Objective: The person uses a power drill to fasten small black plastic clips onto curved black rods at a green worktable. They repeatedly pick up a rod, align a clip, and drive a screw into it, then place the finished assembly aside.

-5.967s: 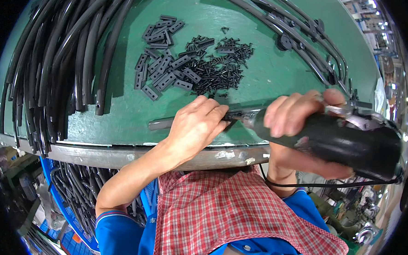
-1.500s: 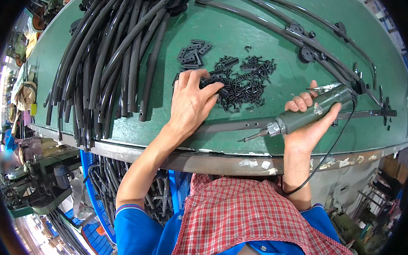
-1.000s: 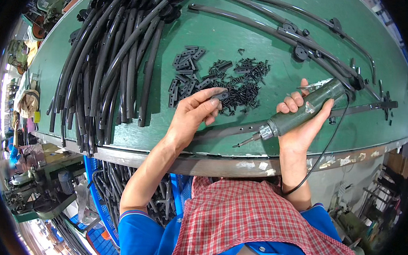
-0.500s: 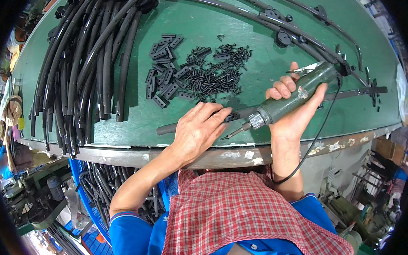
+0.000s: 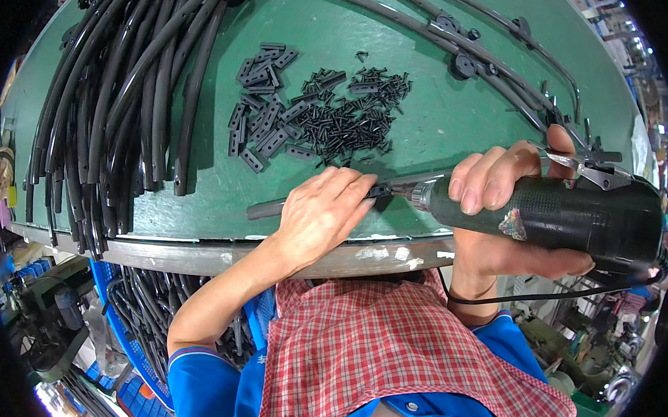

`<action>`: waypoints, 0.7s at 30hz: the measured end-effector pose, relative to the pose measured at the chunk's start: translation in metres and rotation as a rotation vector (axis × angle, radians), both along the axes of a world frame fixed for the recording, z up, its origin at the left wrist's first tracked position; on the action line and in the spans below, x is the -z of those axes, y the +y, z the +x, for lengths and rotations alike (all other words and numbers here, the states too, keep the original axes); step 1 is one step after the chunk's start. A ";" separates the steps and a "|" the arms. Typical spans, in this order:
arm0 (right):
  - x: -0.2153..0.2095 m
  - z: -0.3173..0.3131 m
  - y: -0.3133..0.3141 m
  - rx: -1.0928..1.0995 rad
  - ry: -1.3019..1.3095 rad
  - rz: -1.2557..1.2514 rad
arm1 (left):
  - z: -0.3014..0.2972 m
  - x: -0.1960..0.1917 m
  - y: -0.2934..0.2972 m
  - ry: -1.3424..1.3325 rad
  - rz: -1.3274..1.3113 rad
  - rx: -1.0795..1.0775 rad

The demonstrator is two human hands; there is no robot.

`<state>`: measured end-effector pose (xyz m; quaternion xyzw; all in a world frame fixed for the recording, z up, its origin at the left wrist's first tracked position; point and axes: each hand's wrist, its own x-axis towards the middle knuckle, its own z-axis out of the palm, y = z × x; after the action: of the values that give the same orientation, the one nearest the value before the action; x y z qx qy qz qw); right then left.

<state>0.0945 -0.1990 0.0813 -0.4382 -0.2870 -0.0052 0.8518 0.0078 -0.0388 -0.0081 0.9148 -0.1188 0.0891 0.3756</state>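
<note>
My left hand [image 5: 322,212] is closed over a dark tube [image 5: 266,208] near the table's front edge. By its fingertips a small black block [image 5: 381,190] sits on the tube. My right hand [image 5: 494,188] grips a dark green electric screwdriver [image 5: 568,217] from around its body, with a metal lever on its side. The tool lies almost level, and its tip meets the block close to my left fingers. Whether a screw is under the tip is hidden. Just beyond my left hand lie a heap of black screws [image 5: 346,126] and a pile of loose black blocks [image 5: 263,118].
A thick bundle of dark tubes [image 5: 121,99] covers the table's left side. More bent tubes with round fittings [image 5: 462,66] lie at the far right of the green table [image 5: 222,184]. The screwdriver's cord [image 5: 541,299] loops below my right wrist. A blue basket [image 5: 128,326] of tubes stands below the edge.
My right hand has tipped the screwdriver from a slant to nearly level and brought its tip onto the block. My left hand has stayed on the tube.
</note>
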 end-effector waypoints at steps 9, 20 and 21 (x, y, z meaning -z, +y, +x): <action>0.001 0.003 0.004 -0.138 -0.098 -0.209 | 0.000 0.006 0.001 -0.038 -0.043 -0.010; -0.006 -0.001 0.021 -0.258 -0.097 -0.430 | 0.001 0.008 0.005 -0.060 -0.031 0.009; -0.009 -0.002 0.025 -0.162 -0.082 -0.434 | 0.000 0.006 0.007 -0.072 -0.044 0.014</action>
<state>0.0923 -0.1739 0.0901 -0.5862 -0.3499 0.1073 0.7228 0.0076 -0.0320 -0.0142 0.9017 -0.1369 0.1221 0.3916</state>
